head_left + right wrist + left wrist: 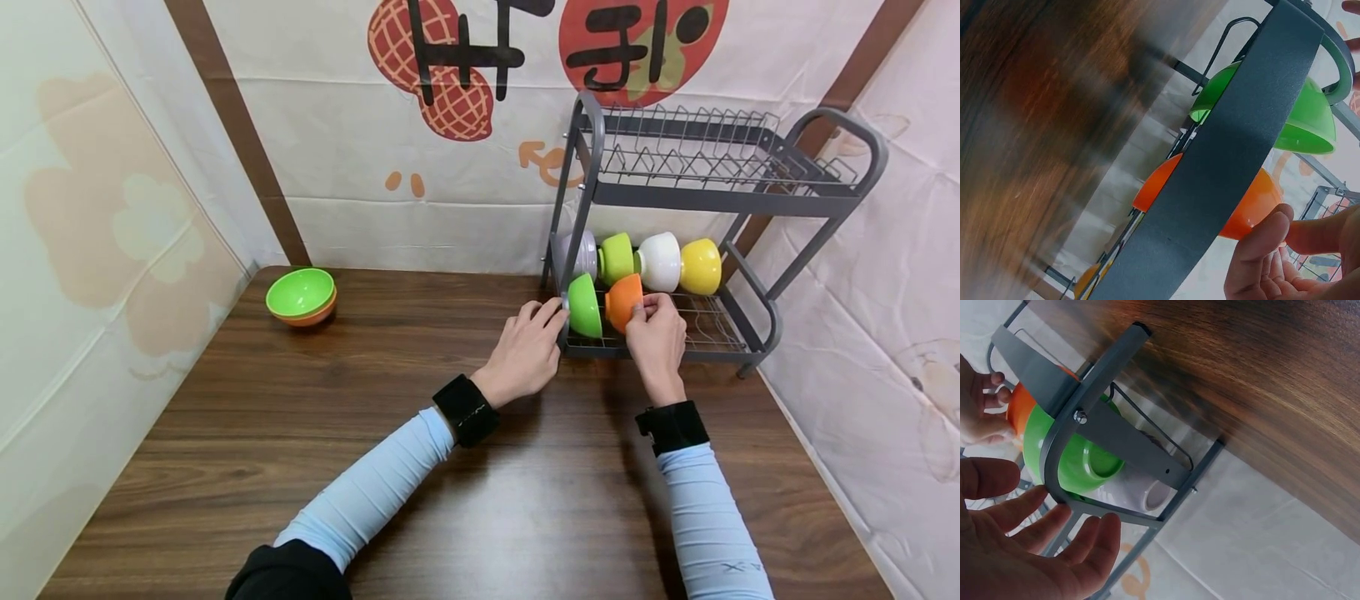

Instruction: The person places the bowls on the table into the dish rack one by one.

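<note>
An orange bowl [622, 302] stands on its side in the lower tier of the dark grey dish rack [712, 200]. My right hand [657, 340] pinches its rim between thumb and fingers, as the right wrist view also shows with the orange bowl [1251, 206]. Just left of it is a green bowl [583, 307], likewise on its side. My left hand [525, 350] has its fingertips at the rack's front left post, close beside that green bowl. In the left wrist view, the left hand's fingers [1060, 519] are spread and loosely bent by the frame.
Behind, in the same tier, sit a pale lilac bowl [586, 255], a smaller green bowl [617, 257], a white bowl [660, 262] and a yellow bowl [701, 267]. At the table's far left, a green bowl [302, 292] nests in an orange one [315, 317]. Printed cloth walls surround the wooden table [420, 333].
</note>
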Demonstrator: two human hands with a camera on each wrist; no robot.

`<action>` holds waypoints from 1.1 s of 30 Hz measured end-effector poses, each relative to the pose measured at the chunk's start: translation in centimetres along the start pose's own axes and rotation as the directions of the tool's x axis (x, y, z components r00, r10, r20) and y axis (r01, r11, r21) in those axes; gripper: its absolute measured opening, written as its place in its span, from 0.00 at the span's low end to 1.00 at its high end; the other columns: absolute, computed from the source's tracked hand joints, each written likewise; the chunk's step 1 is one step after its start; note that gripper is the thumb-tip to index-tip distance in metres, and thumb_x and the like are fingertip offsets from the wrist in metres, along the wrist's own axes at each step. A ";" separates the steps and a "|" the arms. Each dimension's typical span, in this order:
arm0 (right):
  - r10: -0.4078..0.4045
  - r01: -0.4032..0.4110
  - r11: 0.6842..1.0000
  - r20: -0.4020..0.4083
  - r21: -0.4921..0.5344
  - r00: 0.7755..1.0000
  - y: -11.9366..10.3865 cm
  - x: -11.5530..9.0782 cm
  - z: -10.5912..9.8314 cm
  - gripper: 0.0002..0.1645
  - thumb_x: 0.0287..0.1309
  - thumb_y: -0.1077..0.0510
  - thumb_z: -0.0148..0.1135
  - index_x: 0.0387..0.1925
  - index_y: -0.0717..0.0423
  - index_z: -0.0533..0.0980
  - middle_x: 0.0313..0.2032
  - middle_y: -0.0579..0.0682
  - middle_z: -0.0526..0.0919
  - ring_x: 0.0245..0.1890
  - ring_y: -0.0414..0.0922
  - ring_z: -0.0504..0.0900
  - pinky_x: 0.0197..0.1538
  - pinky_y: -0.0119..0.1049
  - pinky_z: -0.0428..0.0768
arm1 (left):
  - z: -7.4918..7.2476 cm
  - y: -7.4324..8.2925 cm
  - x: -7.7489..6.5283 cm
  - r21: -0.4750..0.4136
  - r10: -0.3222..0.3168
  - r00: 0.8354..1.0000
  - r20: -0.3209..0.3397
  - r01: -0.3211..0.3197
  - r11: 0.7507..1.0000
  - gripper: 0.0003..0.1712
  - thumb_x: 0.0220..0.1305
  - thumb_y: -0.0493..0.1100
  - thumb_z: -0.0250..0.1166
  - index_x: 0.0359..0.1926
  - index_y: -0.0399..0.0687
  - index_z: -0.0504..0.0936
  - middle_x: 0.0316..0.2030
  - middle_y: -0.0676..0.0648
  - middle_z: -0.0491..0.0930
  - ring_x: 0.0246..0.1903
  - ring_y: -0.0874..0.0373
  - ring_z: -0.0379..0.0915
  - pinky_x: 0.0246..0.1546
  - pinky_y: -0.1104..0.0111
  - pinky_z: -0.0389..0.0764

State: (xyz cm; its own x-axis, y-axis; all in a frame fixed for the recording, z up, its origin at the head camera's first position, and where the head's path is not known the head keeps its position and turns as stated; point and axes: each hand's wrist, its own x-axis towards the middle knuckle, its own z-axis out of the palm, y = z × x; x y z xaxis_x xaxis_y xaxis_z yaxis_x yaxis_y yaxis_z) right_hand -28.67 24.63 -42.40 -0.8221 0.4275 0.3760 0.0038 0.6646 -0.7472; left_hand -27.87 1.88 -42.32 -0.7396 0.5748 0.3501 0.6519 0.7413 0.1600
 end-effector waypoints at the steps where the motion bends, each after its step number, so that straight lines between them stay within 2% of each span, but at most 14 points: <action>1: -0.006 0.006 1.000 0.000 0.000 1.000 0.0 0.0 0.0 0.16 0.77 0.53 0.56 0.52 0.61 0.79 0.40 0.57 0.84 0.40 0.58 0.82 0.41 0.49 0.73 | 0.0 0.0 0.0 0.001 0.000 1.000 -0.001 0.000 1.000 0.29 0.78 0.39 0.50 0.76 0.46 0.69 0.78 0.43 0.61 0.71 0.42 0.60 0.60 0.49 0.73; 6: -0.045 0.046 0.999 -0.019 0.014 0.999 0.1 0.0 0.0 0.15 0.75 0.55 0.59 0.50 0.64 0.81 0.38 0.59 0.85 0.39 0.59 0.82 0.42 0.50 0.75 | -0.1 -0.1 0.0 0.008 0.000 1.000 -0.002 0.000 1.000 0.29 0.78 0.40 0.50 0.76 0.46 0.69 0.78 0.43 0.60 0.70 0.42 0.60 0.59 0.49 0.73; 13: -0.131 0.133 0.991 -0.081 0.024 0.988 0.2 0.0 -0.1 0.12 0.71 0.59 0.64 0.45 0.65 0.84 0.36 0.61 0.88 0.40 0.62 0.84 0.45 0.56 0.77 | -0.1 -0.1 0.0 0.018 -0.003 1.000 0.006 0.003 1.000 0.29 0.78 0.40 0.51 0.77 0.46 0.69 0.78 0.43 0.60 0.70 0.42 0.61 0.58 0.50 0.74; 16: -0.182 0.185 0.983 -0.116 0.016 0.977 0.2 0.0 -0.1 0.10 0.69 0.61 0.66 0.44 0.66 0.85 0.37 0.62 0.87 0.40 0.62 0.83 0.46 0.57 0.77 | -0.1 -0.1 -0.1 0.008 -0.011 1.000 0.011 0.011 1.000 0.29 0.78 0.40 0.51 0.77 0.47 0.68 0.78 0.42 0.58 0.70 0.42 0.60 0.59 0.49 0.73; 20: -0.259 0.267 0.964 -0.193 0.016 0.946 -0.3 -0.5 -0.1 0.08 0.66 0.64 0.68 0.43 0.67 0.84 0.38 0.62 0.85 0.41 0.61 0.81 0.48 0.55 0.76 | -0.4 -0.3 -0.6 -0.031 -0.028 0.999 -0.017 0.027 0.999 0.29 0.78 0.41 0.53 0.77 0.46 0.68 0.77 0.40 0.60 0.71 0.42 0.61 0.60 0.49 0.73; 23: -0.317 0.339 0.939 -0.234 0.060 0.919 -1.5 -1.4 0.0 0.07 0.65 0.66 0.69 0.42 0.68 0.84 0.37 0.63 0.84 0.37 0.59 0.82 0.44 0.50 0.77 | -0.8 -0.5 -1.4 -0.109 -0.069 0.995 -0.074 0.060 0.992 0.25 0.79 0.43 0.57 0.72 0.44 0.74 0.69 0.40 0.71 0.65 0.45 0.70 0.59 0.53 0.76; 26: -0.367 0.403 0.906 -0.240 0.127 0.899 -3.3 -2.9 0.4 0.06 0.64 0.68 0.68 0.41 0.68 0.84 0.34 0.61 0.84 0.30 0.56 0.82 0.38 0.40 0.76 | -1.2 -0.7 -2.3 -0.207 -0.113 0.985 -0.130 0.085 0.975 0.14 0.78 0.43 0.61 0.58 0.43 0.81 0.52 0.44 0.80 0.48 0.50 0.80 0.48 0.58 0.81; 28: -0.396 0.433 0.888 -0.221 0.157 0.891 -4.5 -4.1 1.0 0.05 0.64 0.69 0.68 0.41 0.68 0.84 0.33 0.60 0.85 0.28 0.53 0.82 0.35 0.34 0.74 | -1.3 -1.0 -2.9 -0.252 -0.132 0.978 -0.160 0.089 0.964 0.07 0.78 0.42 0.61 0.49 0.44 0.82 0.42 0.47 0.80 0.38 0.55 0.80 0.39 0.62 0.81; 30: -0.421 0.452 0.874 -0.191 0.176 0.887 -5.6 -5.3 1.9 0.05 0.65 0.69 0.68 0.41 0.67 0.85 0.32 0.58 0.86 0.26 0.50 0.82 0.33 0.33 0.74 | -1.4 -1.4 -3.5 -0.272 -0.136 0.974 -0.181 0.083 0.959 0.05 0.78 0.40 0.61 0.43 0.44 0.82 0.35 0.48 0.79 0.31 0.57 0.77 0.34 0.64 0.79; 33: -0.473 0.490 0.853 -0.128 0.183 0.872 -6.9 -6.8 3.3 0.04 0.66 0.67 0.67 0.40 0.66 0.84 0.33 0.57 0.86 0.27 0.49 0.82 0.34 0.36 0.77 | -1.3 -2.1 -4.1 -0.278 -0.143 0.967 -0.213 0.080 0.957 0.05 0.78 0.36 0.62 0.41 0.43 0.82 0.33 0.48 0.79 0.30 0.58 0.76 0.33 0.64 0.78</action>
State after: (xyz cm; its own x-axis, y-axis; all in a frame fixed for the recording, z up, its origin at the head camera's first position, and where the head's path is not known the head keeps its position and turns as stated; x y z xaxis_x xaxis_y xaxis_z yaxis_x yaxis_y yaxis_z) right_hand -25.03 15.15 -41.63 -0.6456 0.1365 0.7514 -0.5034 0.6638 -0.5531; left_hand -26.00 -2.49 -42.85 -0.7722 0.3760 0.5122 0.6113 0.6595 0.4375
